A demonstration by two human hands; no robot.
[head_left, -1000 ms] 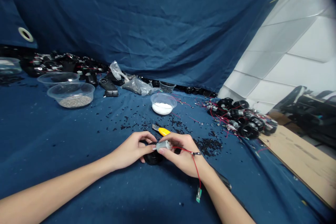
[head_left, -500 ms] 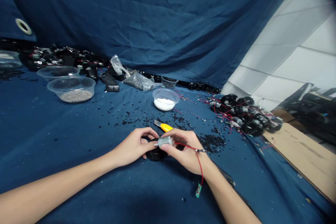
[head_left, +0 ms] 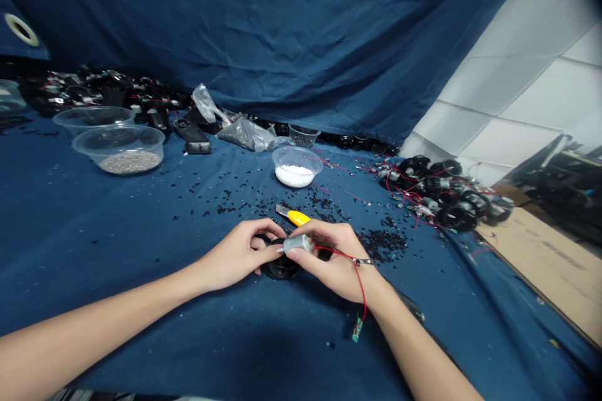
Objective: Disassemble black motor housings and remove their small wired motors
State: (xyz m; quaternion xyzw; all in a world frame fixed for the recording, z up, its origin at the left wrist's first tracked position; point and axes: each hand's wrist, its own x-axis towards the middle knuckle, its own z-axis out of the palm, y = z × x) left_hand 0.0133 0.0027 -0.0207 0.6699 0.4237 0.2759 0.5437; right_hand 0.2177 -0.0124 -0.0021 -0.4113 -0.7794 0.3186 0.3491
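My right hand (head_left: pixel 335 263) pinches a small grey motor (head_left: pixel 296 243) between thumb and fingers. A red wire (head_left: pixel 360 282) runs from the motor over my wrist to a tiny green board (head_left: pixel 357 329) lying on the cloth. My left hand (head_left: pixel 237 254) curls around a round black part (head_left: pixel 280 268) that rests on the cloth just under the motor. Both hands meet at the middle of the blue cloth-covered table (head_left: pixel 94 244). A yellow-handled knife (head_left: pixel 292 216) lies just beyond my fingers.
A small cup of white granules (head_left: pixel 296 168) stands behind the knife. Two clear bowls (head_left: pixel 118 148) sit at the left, one holding grey bits. Black motor parts with red wires (head_left: pixel 442 197) are heaped at the right, more at the back left. Black crumbs litter the cloth. A plastic bag (head_left: pixel 244 133) lies at the back.
The view has shifted a little, so everything sits slightly higher and to the right. My hands keep the same hold on the motor and the black part.
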